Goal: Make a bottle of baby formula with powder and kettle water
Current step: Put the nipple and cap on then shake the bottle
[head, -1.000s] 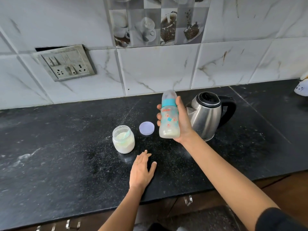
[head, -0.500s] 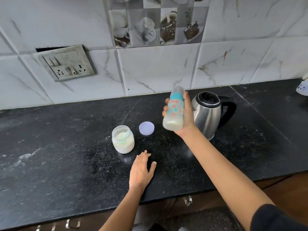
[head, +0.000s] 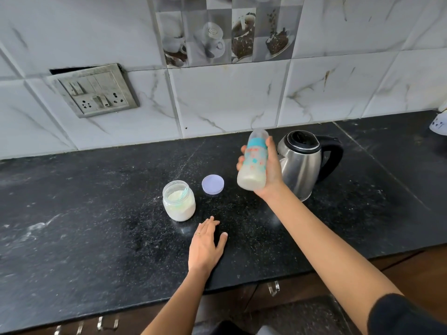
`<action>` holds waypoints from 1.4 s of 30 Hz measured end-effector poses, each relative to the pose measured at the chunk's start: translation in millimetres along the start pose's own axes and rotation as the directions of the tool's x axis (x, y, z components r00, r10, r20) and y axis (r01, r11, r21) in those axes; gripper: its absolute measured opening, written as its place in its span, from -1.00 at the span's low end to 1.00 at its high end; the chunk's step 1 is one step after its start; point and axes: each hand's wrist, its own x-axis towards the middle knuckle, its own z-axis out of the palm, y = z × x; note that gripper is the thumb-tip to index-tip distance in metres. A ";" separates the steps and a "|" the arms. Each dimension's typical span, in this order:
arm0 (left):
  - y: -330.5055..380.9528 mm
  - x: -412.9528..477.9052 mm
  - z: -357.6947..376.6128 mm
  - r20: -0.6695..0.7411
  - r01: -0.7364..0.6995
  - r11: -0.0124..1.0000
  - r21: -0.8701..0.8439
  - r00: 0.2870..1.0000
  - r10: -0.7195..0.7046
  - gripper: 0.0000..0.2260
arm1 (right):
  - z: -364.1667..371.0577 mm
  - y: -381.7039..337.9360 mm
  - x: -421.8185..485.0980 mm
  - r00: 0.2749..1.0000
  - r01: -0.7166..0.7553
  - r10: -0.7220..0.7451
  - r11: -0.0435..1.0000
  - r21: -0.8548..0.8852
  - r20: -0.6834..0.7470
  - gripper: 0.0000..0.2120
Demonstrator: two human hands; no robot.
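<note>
My right hand grips a capped baby bottle with a teal ring, holding it above the black counter, tilted a little to the right. Milky liquid fills its lower part. Just behind it stands a steel kettle with a black lid and handle. An open glass jar of white powder with a pale scoop inside sits left of the bottle. Its lilac lid lies flat beside it. My left hand rests flat on the counter in front of the jar, fingers straight.
A switch and socket plate is set in the tiled wall at the back left. A white object shows at the right edge of the frame. Cabinet handles sit below the counter's front edge.
The bottle in my right hand has moved up and to the right and tilted, then shifted again between frames. My left hand has stayed flat on the counter.
</note>
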 end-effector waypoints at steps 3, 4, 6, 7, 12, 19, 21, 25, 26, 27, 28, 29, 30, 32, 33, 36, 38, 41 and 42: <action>-0.7 -1.5 0.1 0.001 -0.001 1.000 0.000 1.000 0.001 -0.62 | -0.7 -1.8 2.0 0.999 0.008 -0.006 0.997 0.076 -0.034 -0.56; -1.0 -1.7 -0.2 0.000 -0.003 1.000 -0.001 1.000 0.003 -0.62 | -3.1 3.7 -1.1 1.000 -0.011 0.011 1.000 0.021 -0.008 -0.54; -1.4 -1.5 0.3 0.001 -0.006 1.000 0.003 1.000 0.006 -0.61 | -5.3 12.1 -9.8 0.998 -0.052 0.055 0.993 -0.102 0.035 -0.52; -1.4 -1.3 0.2 -0.001 -0.008 1.000 0.007 1.000 0.008 -0.61 | -4.3 12.1 -11.8 0.997 -0.059 0.065 0.991 -0.120 0.050 -0.51; -1.3 -1.4 1.0 -0.005 -0.002 1.000 0.014 1.000 0.002 -0.61 | 0.5 0.9 -6.9 0.998 -0.004 0.007 0.999 -0.044 0.056 -0.54; -1.4 1.7 -0.1 -0.017 0.013 1.000 0.024 1.000 -0.013 -0.61 | 1.8 -2.9 -3.1 0.997 -0.021 0.025 0.998 -0.054 0.075 -0.54; -0.8 1.2 0.5 -0.007 0.016 1.000 0.019 1.000 -0.016 -0.61 | -0.7 -1.9 -2.4 0.998 -0.024 0.029 0.997 -0.079 0.064 -0.55; 1.5 -1.4 2.3 0.001 0.016 1.000 0.011 1.000 -0.016 -0.61 | -14.2 15.3 -9.0 0.985 -0.083 0.107 0.982 -0.170 0.137 -0.49; 1.5 -0.9 2.0 -0.001 0.017 1.000 0.010 1.000 -0.017 -0.62 | -11.8 12.1 -8.0 0.986 -0.082 0.103 0.985 -0.154 0.132 -0.52; 1.2 0.0 1.5 -0.001 0.017 1.000 0.010 1.000 -0.017 -0.62 | -9.1 6.9 -4.8 0.990 -0.071 0.085 0.990 -0.118 0.117 -0.56; 1.0 0.3 1.7 0.003 0.019 1.000 0.010 1.000 -0.019 -0.62 | -7.0 1.5 -1.2 0.995 -0.050 0.055 0.997 -0.064 0.078 -0.57; 0.8 -0.1 2.1 0.008 0.021 1.000 0.008 1.000 -0.021 -0.62 | -4.9 -3.3 0.0 0.999 -0.032 0.033 0.999 -0.009 0.043 -0.57; 1.0 -0.6 2.1 0.011 0.024 1.000 0.006 1.000 -0.024 -0.62 | -3.9 -5.0 -0.5 1.000 -0.021 0.021 0.999 0.023 0.021 -0.57; 1.6 -1.6 1.2 0.007 0.024 1.000 0.003 1.000 -0.024 -0.62 | -6.0 2.2 -5.4 0.999 -0.038 0.038 0.999 -0.012 0.037 -0.56; 1.6 -1.5 0.8 0.007 0.023 1.000 0.004 1.000 -0.023 -0.62 | -7.3 7.9 -9.7 0.996 -0.058 0.062 0.996 -0.065 0.058 -0.56; 1.6 -1.2 0.1 0.009 0.020 1.000 0.007 1.000 -0.020 -0.62 | -5.6 8.6 -13.3 0.995 -0.069 0.077 0.992 -0.104 0.071 -0.55; 2.6 -1.4 -0.6 0.013 0.025 1.000 0.002 1.000 -0.026 -0.62 | -3.1 -4.1 -5.6 0.999 -0.024 0.024 1.000 0.001 0.034 -0.54; 3.0 -2.7 -1.4 0.017 0.027 1.000 -0.002 0.999 -0.027 -0.62 | -3.8 -5.5 -8.2 0.999 -0.025 0.025 1.000 -0.018 0.024 -0.55; 2.6 -2.6 -1.5 0.016 0.027 1.000 -0.001 1.000 -0.027 -0.63 | -5.8 0.4 -12.9 0.998 -0.046 0.049 0.997 -0.062 0.045 -0.56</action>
